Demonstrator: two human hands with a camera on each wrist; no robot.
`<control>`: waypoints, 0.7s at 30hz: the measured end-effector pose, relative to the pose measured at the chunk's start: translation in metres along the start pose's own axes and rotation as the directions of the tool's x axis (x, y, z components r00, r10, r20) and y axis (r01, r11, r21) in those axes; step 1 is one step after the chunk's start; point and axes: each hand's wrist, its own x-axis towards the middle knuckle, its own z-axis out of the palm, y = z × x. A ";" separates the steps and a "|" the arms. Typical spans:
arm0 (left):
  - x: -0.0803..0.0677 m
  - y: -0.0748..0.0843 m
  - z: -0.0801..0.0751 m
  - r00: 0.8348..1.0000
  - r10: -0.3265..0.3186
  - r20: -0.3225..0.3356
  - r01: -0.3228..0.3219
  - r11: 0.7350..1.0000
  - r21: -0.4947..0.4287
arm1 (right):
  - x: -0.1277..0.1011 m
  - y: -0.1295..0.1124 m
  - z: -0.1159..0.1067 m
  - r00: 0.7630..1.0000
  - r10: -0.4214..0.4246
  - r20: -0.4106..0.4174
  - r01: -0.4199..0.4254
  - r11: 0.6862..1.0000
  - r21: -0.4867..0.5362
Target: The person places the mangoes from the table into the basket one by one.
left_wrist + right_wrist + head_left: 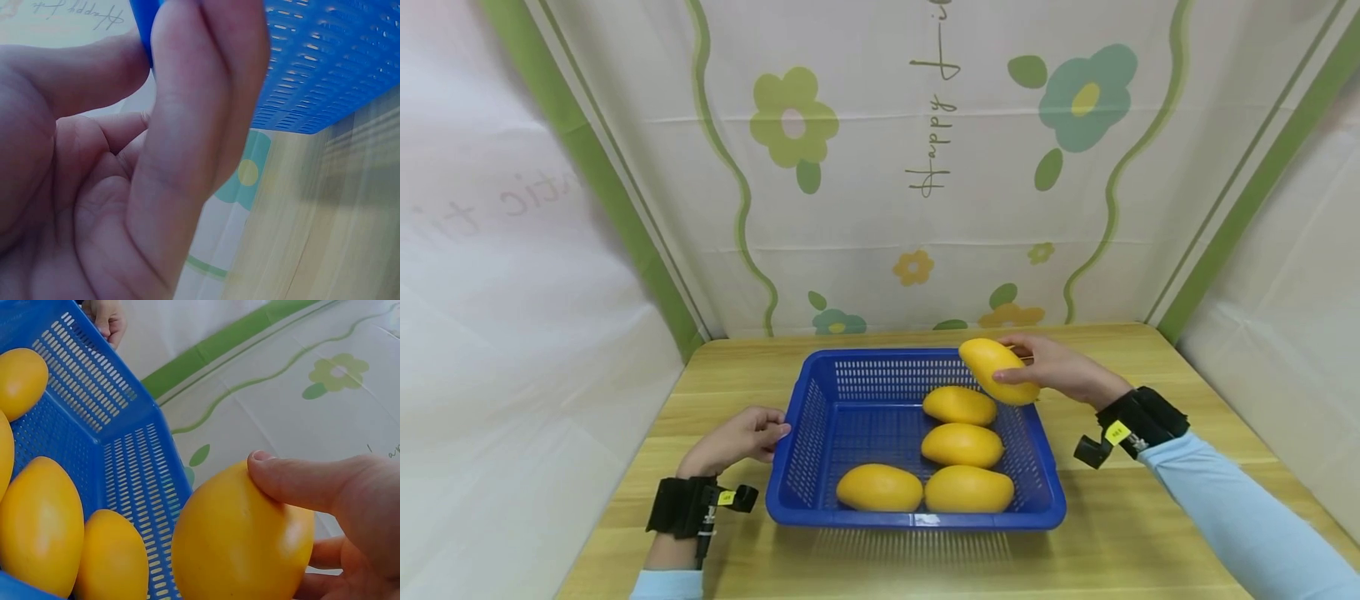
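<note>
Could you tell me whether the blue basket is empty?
No, four yellow mangoes lie inside the blue basket.

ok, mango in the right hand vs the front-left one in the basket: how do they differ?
The held mango is gripped by the right hand above the blue basket at its far right corner, tilted. The front-left mango lies flat on the basket floor, untouched, beside another mango. Both are yellow, smooth and of similar size.

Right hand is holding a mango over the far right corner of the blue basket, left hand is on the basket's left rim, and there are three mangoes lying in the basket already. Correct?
Not quite: four mangoes lie in the basket, as the head view shows. The rest stands: the right hand holds a fifth mango over the far right corner, and the left hand is on the left rim.
</note>
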 end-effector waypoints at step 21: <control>0.001 0.000 0.001 1.000 0.004 0.010 -0.004 1.000 -0.008 | 0.018 -0.004 0.020 0.999 -0.030 0.041 0.030 1.000 -0.003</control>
